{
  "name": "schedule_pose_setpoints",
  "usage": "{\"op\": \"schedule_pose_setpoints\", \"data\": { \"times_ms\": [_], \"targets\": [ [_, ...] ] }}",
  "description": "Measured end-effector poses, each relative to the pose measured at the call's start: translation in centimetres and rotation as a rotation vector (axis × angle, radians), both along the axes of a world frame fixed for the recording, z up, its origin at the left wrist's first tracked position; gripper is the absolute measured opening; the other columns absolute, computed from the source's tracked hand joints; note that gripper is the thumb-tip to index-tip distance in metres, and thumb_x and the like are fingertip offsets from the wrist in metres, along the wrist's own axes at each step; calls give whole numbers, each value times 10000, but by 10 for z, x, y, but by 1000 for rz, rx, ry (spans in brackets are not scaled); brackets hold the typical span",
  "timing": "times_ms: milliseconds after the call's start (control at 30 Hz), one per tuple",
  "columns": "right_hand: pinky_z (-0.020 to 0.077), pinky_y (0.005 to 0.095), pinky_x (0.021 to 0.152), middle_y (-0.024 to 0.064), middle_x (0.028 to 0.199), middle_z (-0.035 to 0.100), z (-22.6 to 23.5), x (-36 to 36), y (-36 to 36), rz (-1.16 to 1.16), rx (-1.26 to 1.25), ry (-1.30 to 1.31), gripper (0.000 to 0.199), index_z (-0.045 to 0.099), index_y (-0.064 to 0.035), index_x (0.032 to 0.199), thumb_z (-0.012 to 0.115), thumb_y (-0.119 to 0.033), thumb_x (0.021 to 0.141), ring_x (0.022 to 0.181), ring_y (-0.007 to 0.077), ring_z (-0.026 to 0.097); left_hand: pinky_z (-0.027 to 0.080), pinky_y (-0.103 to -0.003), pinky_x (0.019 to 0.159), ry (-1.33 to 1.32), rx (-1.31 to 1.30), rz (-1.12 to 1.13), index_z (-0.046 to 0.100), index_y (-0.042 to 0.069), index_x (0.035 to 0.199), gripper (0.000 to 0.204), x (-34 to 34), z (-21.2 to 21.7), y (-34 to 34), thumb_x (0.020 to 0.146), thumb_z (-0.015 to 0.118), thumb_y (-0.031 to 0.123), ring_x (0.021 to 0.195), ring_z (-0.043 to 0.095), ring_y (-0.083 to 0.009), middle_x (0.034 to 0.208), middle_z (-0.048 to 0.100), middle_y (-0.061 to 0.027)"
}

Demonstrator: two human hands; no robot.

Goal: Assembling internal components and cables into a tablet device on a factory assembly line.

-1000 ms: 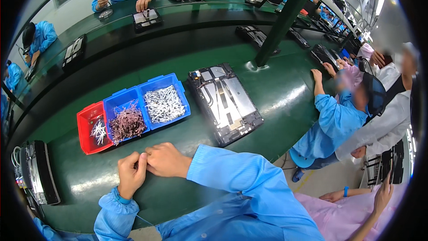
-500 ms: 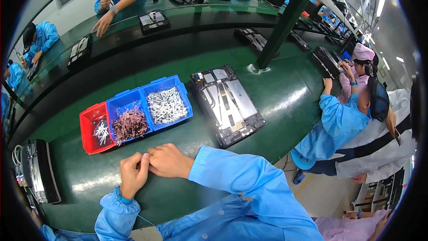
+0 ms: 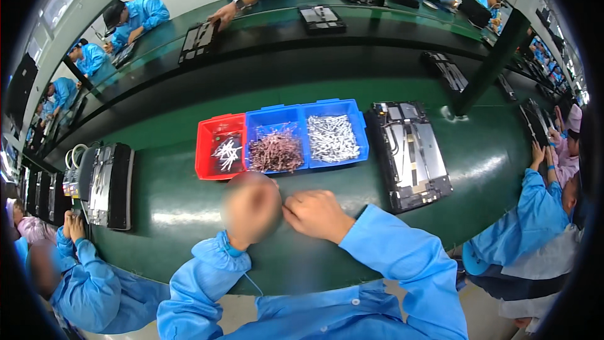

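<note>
In front of me, over the green table (image 3: 170, 245), my left hand (image 3: 251, 208) is covered by a round blur, so its fingers do not show. Close beside it on the right, my right hand (image 3: 318, 215) is curled closed, knuckles up; anything inside it is hidden. Just beyond the hands stands a row of bins: a red bin (image 3: 204, 148) with some white slender pieces, a blue bin (image 3: 270, 113) heaped with brownish-pink small parts, and another blue bin (image 3: 360, 135) full of whitish small parts. Right of them lies a flat black-framed device (image 3: 412, 154) with exposed metal plates and cables.
Another black-framed unit (image 3: 110, 186) stands at the left beside cables. A dark raised ledge (image 3: 264, 47) carries more devices beyond the bins. A green post (image 3: 494, 66) rises at the right. Co-workers in blue sleeves (image 3: 509, 226) sit on both sides and across.
My view has swung left, so the bins and device sit farther right in the picture. My hands, touching before, now have a small gap between them.
</note>
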State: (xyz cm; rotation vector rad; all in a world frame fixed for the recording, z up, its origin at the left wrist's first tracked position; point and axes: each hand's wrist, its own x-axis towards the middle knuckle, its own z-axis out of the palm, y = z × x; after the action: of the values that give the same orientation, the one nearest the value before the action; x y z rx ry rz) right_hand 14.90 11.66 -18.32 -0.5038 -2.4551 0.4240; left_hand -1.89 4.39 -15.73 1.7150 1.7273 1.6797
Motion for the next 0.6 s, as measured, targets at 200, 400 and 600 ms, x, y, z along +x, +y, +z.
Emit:
{"op": "schedule_pose_setpoints", "data": {
  "times_ms": [200, 400, 600],
  "targets": [
    [551, 428, 609, 87, 707, 640, 3, -7, -3, -7, 24, 23, 217, 649, -81, 743, 729, -226, 884, 663, 294, 680, 491, -334, 583, 427, 158, 250, 738, 67, 959, 228, -13, 15, 15, 780, 829, -40, 714, 634, -205, 851, 638, -59],
    [552, 426, 617, 83, 709, 630, 1, -6, -2, -10, 34, 19, 213, 637, -79, 746, 721, -212, 890, 676, 280, 682, 510, -366, 667, 457, 136, 215, 756, 93, 1004, 272, -2, 12, 20, 757, 855, 37, 808, 616, -243, 891, 628, -55],
    [552, 423, 621, 82, 712, 631, 1, -6, -3, -10, 38, 30, 217, 635, -82, 739, 722, -213, 889, 675, 278, 681, 510, -368, 677, 478, 94, 225, 758, 72, 1039, 301, -2, 6, 19, 762, 861, 16, 814, 619, -243, 905, 623, -74]
  ]
}}
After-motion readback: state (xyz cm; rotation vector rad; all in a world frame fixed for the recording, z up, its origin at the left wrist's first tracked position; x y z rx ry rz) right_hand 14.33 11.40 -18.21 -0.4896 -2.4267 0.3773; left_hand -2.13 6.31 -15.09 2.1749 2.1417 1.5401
